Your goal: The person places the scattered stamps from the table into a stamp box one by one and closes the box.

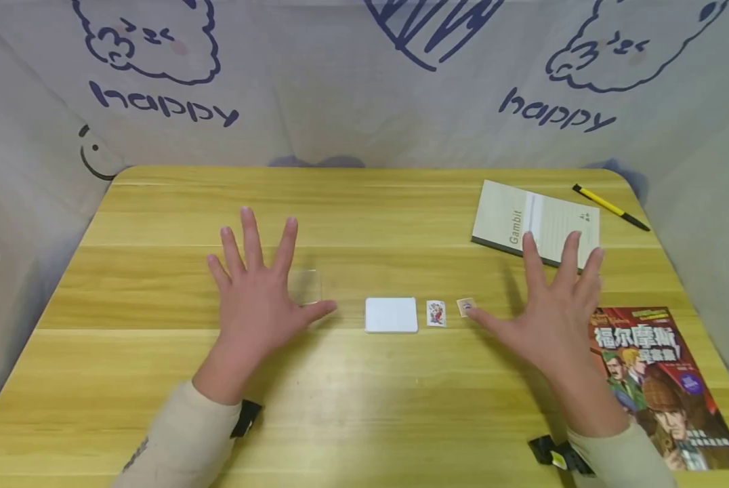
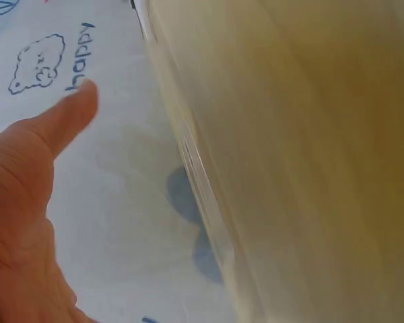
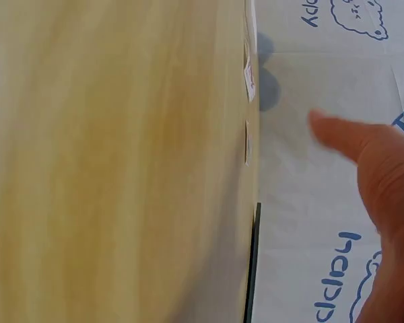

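Both hands hover over the wooden table with fingers spread and nothing held. In the head view the left hand point(image 1: 256, 301) is left of centre, its thumb pointing right; beside it lies a thin clear square sheet point(image 1: 308, 286), partly hidden by the hand. The right hand point(image 1: 553, 315) is right of centre, its thumb tip overlapping a small stamp-like paper point(image 1: 465, 306). Between the hands lie a white rounded rectangular block or stack point(image 1: 391, 315) and a small picture sticker point(image 1: 435, 314). Each wrist view shows mainly the thumb side of its hand, the left hand point(image 2: 27, 182) and right hand point(image 3: 384, 182).
A grey notebook point(image 1: 505, 210) lies at the back right, with a yellow and black pen point(image 1: 611, 207) beyond it. A comic-style book point(image 1: 675, 379) lies at the right, partly under the right forearm in view. A printed white cloth point(image 1: 340, 88) hangs behind the table point(image 1: 127, 379).
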Tool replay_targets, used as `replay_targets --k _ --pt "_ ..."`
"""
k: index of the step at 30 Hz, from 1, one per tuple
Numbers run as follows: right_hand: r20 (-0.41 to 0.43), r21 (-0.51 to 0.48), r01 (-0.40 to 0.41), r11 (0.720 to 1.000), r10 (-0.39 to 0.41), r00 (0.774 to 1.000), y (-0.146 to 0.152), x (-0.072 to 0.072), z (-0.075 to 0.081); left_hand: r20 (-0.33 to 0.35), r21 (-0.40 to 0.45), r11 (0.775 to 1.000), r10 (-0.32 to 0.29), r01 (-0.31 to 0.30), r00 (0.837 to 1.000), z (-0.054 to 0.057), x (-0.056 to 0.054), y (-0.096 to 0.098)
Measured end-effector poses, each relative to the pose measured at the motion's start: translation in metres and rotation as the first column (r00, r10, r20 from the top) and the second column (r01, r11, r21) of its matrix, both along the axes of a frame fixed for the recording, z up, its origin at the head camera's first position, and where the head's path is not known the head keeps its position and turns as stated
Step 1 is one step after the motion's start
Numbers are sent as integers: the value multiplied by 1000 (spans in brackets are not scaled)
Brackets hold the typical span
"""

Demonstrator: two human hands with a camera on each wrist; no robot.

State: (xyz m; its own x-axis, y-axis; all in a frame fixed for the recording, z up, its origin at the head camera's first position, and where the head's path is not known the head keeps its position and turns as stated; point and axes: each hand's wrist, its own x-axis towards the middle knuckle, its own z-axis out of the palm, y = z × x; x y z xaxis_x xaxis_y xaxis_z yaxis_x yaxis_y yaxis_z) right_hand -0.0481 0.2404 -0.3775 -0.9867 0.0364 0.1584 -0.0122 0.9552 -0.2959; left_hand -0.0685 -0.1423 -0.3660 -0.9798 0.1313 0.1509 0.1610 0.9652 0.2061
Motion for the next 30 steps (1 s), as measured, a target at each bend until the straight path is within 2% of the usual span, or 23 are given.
replay_targets --k 2,4,5,7,8,10,12,15,17,22,30 --pt "-14 -61 -15 998 14 1000 0 3 -1 -35 56 995 -79 80 996 -2 2 4" --pt "-21 -157 -48 986 45 999 -1 5 -2 -45 161 974 -155 161 987 -4 4 10" --pt "-11 -231 -70 970 69 998 -2 5 -4 -33 232 953 -192 194 981 -5 6 14" --pt "17 -383 -109 917 125 992 -5 6 -9 31 376 898 -261 231 965 -9 9 23" --pt "25 -448 -125 885 153 988 -7 6 -12 76 438 871 -285 225 955 -11 10 27" --pt "38 -584 -146 799 207 978 -12 5 -18 165 513 837 -313 189 936 -14 13 36" --pt "39 -655 -157 739 241 970 -17 4 -24 224 538 827 -328 165 918 -17 13 42" --pt "32 -708 -172 685 275 961 -23 2 -31 255 557 819 -327 138 910 -22 12 48" --pt "42 -707 -178 685 292 956 -27 -1 -35 270 582 804 -334 123 903 -25 10 50" --pt "96 -667 -179 724 321 942 -32 -5 -39 313 634 768 -365 94 877 -35 4 54" --pt "135 -605 -188 774 332 933 -37 -9 -41 329 655 751 -383 84 863 -44 -2 57"
